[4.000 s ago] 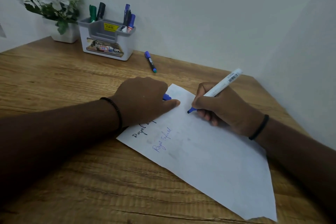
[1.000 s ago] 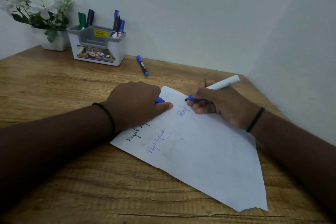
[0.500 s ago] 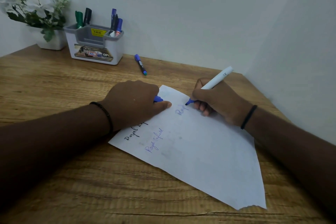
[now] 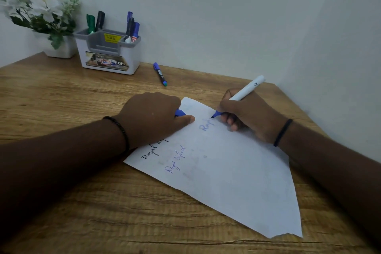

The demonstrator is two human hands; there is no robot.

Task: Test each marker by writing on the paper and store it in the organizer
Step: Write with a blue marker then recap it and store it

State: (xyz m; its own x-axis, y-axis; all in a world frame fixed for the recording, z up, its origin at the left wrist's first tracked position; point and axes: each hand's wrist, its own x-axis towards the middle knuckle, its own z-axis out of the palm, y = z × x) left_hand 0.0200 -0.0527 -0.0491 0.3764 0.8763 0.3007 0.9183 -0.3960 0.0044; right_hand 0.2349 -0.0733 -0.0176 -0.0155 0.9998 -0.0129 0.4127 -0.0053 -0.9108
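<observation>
Blue tip of the white marker [image 4: 239, 96] touches the paper [image 4: 237, 171] beside a half-written word; right hand [image 4: 249, 115] grips the barrel in a writing hold. Left hand [image 4: 154, 117] pins the sheet, fingers curled round the blue cap [image 4: 179, 112]. Step: testing, mid-word. Next, probably: finish the word, recap, carry to the organizer [image 4: 109, 55] at the tabletop's [image 4: 61, 109] far edge. Another marker [image 4: 160, 74] lies loose nearby.

- Dim, even indoor light with a cool grey cast; shadows soft.
- White artificial flowers [image 4: 35, 9] at the left edge look blurred.
- Wide-angle lens bends the wooden table [image 4: 61, 109] edges.
</observation>
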